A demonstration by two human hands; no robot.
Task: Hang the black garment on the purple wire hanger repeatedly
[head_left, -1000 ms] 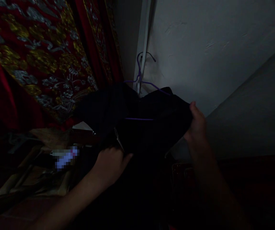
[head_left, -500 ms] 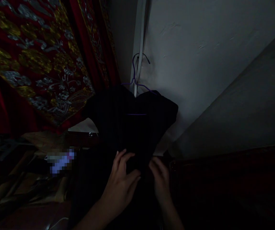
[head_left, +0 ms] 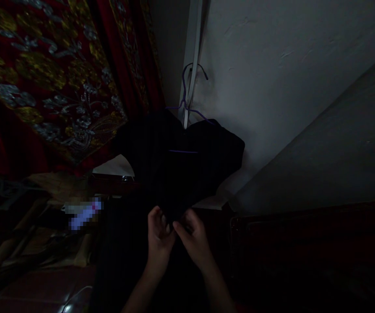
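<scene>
A dark, short-sleeved garment [head_left: 187, 174] hangs on a thin purple hanger [head_left: 183, 102], its neckline wide and its lower part lost in shadow. My left hand [head_left: 160, 230] is closed on the front edge of the garment, thumb against curled fingers. Right beside it, my right hand [head_left: 192, 232] pinches the same dark cloth, its thumb pointing toward the left hand. The two hands almost meet low on the garment's front. Whether a button or other small part sits between the fingers is too dark to make out.
Behind the garment, the hanger's hook is over a pale vertical strip [head_left: 194, 43] by a grey wall [head_left: 272, 87]. A red embroidered cloth [head_left: 53, 78] hangs at left. Below it are a wooden frame [head_left: 83, 250], a blurred-out bluish item [head_left: 85, 215] and a white cable [head_left: 76, 298].
My hands have come together. The right hand moved left and closed on the cloth; the left hand turned and its spread fingers curled in. The garment front is drawn slightly left.
</scene>
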